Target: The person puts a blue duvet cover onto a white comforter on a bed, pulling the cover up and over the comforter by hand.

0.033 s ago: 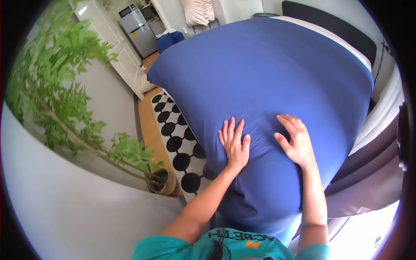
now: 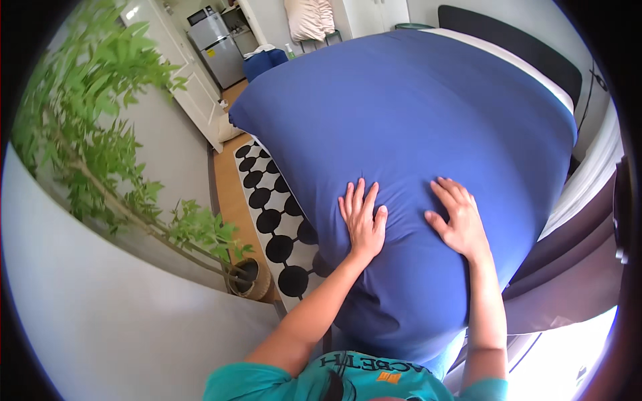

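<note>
A smooth blue bed cover (image 2: 414, 100) spreads over the bed and hangs down its near end in a rounded bulge. My left hand (image 2: 364, 224) lies flat on it near the left side, fingers spread and pointing away from me. To its right, my right hand (image 2: 461, 220) rests on the same cloth, with the fingers stretched out and the thumb apart. Small creases run through the fabric between and around both hands. Neither hand grips anything. A white strip of bedding (image 2: 508, 60) shows beyond the cover, beside the dark headboard (image 2: 515, 43).
On the left, a leafy plant stands in a woven pot (image 2: 254, 281) by a wall. A black-and-white rug (image 2: 267, 220) lies along the bed's left side. Far back are a door (image 2: 170, 67), a fridge (image 2: 224, 60) and a beige pillow (image 2: 309, 19). Dark curtains (image 2: 568, 267) hang at right.
</note>
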`<state>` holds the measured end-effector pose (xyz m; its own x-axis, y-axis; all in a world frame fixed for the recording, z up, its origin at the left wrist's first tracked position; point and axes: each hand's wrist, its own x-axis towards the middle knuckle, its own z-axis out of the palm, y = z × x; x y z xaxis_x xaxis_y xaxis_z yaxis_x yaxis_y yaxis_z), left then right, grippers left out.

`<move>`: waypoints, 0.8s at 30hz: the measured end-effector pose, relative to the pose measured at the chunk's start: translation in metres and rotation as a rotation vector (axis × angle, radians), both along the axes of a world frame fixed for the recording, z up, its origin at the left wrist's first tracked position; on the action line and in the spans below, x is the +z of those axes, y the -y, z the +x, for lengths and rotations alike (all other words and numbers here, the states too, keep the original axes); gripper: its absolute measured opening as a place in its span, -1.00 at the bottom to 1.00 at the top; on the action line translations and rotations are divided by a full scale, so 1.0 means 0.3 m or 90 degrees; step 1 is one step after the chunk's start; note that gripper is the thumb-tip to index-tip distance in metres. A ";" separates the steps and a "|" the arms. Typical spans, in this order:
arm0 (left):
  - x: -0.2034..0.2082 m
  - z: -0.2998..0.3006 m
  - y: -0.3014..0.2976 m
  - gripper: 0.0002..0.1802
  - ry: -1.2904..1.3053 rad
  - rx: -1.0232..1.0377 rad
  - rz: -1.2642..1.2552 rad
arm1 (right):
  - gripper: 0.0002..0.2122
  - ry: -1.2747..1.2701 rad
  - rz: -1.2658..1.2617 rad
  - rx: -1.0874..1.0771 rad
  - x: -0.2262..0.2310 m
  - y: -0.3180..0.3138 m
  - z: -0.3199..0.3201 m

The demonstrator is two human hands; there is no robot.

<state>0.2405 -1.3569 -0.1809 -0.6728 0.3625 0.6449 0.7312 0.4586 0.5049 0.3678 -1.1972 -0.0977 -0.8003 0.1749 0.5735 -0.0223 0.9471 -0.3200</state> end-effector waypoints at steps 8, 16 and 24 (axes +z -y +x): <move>0.008 0.081 0.069 -0.40 -0.023 0.015 -0.090 | -0.50 0.082 0.096 -0.086 -0.070 0.141 0.231; -0.799 0.309 0.274 -0.22 0.333 -0.028 0.018 | -0.70 -0.335 -0.175 -0.150 -0.346 0.237 0.485; -0.638 0.268 0.308 -0.22 1.213 -0.338 0.467 | -0.33 -0.255 -1.144 -0.207 -0.714 0.108 0.608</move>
